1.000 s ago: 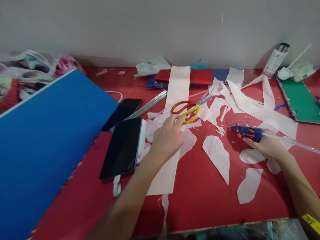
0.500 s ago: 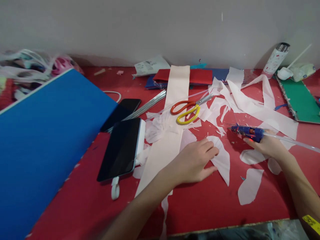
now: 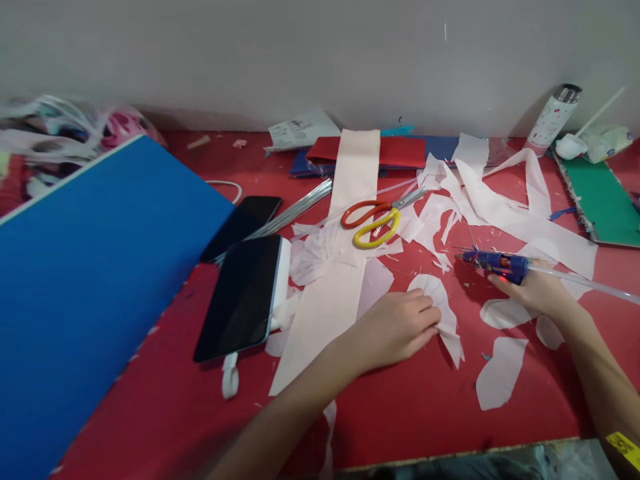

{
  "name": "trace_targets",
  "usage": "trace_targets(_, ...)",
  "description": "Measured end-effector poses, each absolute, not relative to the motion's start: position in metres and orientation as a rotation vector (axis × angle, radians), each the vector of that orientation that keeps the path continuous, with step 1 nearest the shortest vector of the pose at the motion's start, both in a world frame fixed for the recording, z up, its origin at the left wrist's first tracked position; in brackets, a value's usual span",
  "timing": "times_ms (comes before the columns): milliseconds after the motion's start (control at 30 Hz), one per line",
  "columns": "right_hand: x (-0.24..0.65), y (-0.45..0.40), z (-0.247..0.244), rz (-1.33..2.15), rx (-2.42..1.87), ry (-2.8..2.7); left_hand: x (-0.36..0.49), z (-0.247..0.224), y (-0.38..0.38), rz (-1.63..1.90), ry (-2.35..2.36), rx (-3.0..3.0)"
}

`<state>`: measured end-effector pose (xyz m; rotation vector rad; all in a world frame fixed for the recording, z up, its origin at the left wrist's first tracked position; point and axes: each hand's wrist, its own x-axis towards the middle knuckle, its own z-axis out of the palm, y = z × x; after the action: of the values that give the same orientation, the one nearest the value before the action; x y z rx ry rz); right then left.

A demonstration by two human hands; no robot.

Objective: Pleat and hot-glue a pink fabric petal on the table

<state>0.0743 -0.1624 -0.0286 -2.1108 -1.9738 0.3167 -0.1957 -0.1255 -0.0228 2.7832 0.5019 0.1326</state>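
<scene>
My left hand (image 3: 407, 325) is closed on a pale pink petal-shaped piece (image 3: 445, 310), with the fingers pinched at its near edge; the piece spreads out beyond them. On the right, my right hand (image 3: 543, 290) grips a blue glue gun (image 3: 495, 263). A clear glue stick (image 3: 585, 283) trails from the gun's back end, a small red light shows on it, and its nozzle points left. Another pale cut piece (image 3: 501, 373) lies flat between my hands, nearer the front edge. Scissors (image 3: 377, 223) with one red and one yellow handle rest on a long pale strip (image 3: 320, 320).
A large blue board (image 3: 110, 280) fills the left side. Beside it lie a phone-like black device (image 3: 240, 297) and another dark one (image 3: 250, 213). Pale scraps (image 3: 505, 193) are heaped at the back right, near a white bottle (image 3: 555, 120) and a green board (image 3: 605, 200).
My left hand has closed its thumb and fingers onto the pale petal piece, which has shifted and folded slightly. My right hand with the glue gun has stayed in place.
</scene>
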Motion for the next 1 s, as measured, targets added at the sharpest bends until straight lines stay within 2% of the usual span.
trace_targets(333,0.073,-0.163,-0.024,0.328,-2.129,-1.963,-0.197,-0.026,-0.121,0.262,0.602,2.555)
trace_targets(667,0.071,-0.162,-0.023,0.357,-2.115,-1.983,-0.191,-0.025,-0.122,0.329,1.122,2.004)
trace_targets(1000,0.073,-0.162,-0.022,0.371,-2.079,-1.996,-0.183,-0.024,-0.131,0.367,1.201,1.804)
